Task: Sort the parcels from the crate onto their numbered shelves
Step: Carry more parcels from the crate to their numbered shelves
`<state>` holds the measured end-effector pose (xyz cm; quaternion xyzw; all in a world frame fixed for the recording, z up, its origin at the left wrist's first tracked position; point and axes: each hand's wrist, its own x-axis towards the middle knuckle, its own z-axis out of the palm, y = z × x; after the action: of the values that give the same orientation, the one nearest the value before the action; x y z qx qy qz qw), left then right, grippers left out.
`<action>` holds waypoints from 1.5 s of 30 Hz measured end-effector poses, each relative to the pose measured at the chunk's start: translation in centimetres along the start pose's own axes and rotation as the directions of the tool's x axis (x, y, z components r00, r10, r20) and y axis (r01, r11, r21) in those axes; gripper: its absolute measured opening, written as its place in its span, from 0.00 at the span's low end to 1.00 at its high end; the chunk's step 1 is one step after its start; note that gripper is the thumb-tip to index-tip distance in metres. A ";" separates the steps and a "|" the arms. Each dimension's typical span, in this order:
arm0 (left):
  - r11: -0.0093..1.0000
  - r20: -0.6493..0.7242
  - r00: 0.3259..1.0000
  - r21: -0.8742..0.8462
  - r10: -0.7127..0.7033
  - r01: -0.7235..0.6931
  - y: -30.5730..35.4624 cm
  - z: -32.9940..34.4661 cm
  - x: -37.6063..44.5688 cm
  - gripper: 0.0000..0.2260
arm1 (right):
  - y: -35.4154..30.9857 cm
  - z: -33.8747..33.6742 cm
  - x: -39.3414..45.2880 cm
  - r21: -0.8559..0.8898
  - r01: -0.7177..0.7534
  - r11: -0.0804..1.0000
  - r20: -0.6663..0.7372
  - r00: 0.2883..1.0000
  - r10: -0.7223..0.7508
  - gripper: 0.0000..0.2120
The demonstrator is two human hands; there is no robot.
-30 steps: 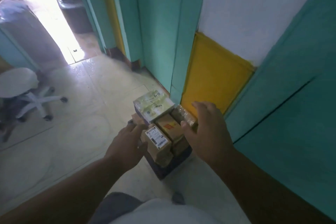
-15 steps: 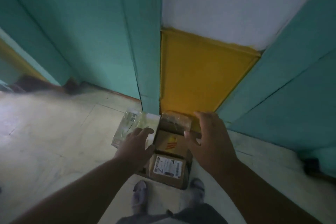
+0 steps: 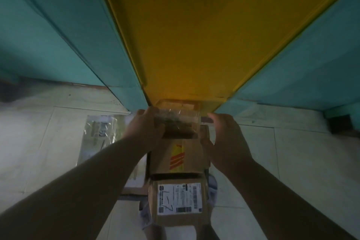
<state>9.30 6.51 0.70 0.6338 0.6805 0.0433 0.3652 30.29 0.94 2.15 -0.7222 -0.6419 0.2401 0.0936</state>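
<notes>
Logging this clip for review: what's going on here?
A person bends over a stack of cardboard parcels by a yellow wall panel. The left hand grips the topmost tape-wrapped brown parcel; the right hand hovers open beside it. A clear plastic-wrapped packet lies on the floor to the left.

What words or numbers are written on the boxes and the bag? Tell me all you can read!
"7": a big handwritten mark, likely a seven, on the white label of the nearest cardboard box.
Printed text and barcodes on that label: too small and blurred to read.
Red stripes on yellow tape on the middle box: no letters visible.
Dark print on the clear plastic bag on the floor: too blurred to read.
</notes>
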 end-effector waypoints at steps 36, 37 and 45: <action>0.645 0.063 0.989 -0.752 -0.134 0.135 6.6 -8.0 -19.3 0.10 | -6.3 -14.0 -14.5 0.500 -0.152 0.853 -0.193 0.940 0.281 0.07; 0.629 0.090 0.987 -0.762 -0.133 0.154 6.5 -8.1 -20.2 0.11 | -6.3 -14.3 -14.8 0.525 -0.138 0.840 -0.179 0.947 0.267 0.08; 0.432 0.138 0.959 -0.870 -0.247 0.237 7.1 -7.5 -26.6 0.12 | -5.6 -15.0 -13.6 0.760 -0.128 0.637 0.083 0.992 0.100 0.28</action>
<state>9.18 -12.84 21.67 0.2511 0.6461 0.3370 0.6372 31.51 -8.80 20.69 -0.6503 -0.4356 0.5054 0.3632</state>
